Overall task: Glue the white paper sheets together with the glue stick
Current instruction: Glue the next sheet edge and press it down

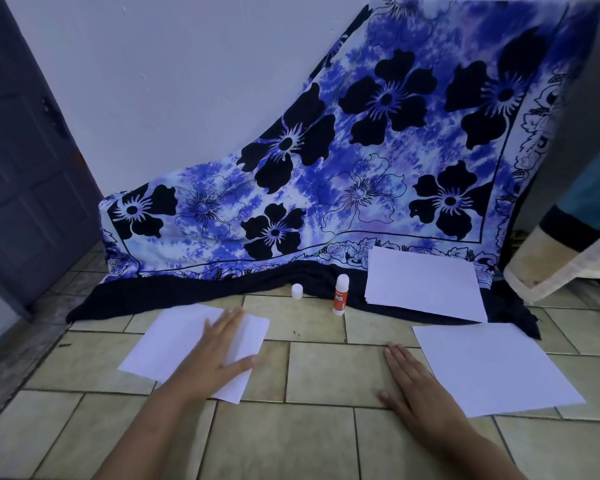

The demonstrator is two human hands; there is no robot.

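Two hands lie flat on the tiled floor (319, 372), fingers extended together, gripping nothing. Left hand (222, 355) presses the joined sheets (174, 341); right hand (416, 386) rests just beside a single sheet (492, 368). Uncapped glue stick (340, 294) stands between, its cap (297, 291) alongside, paper stack (423, 285) behind. Smooth firmly from centre outward to seat the bond.
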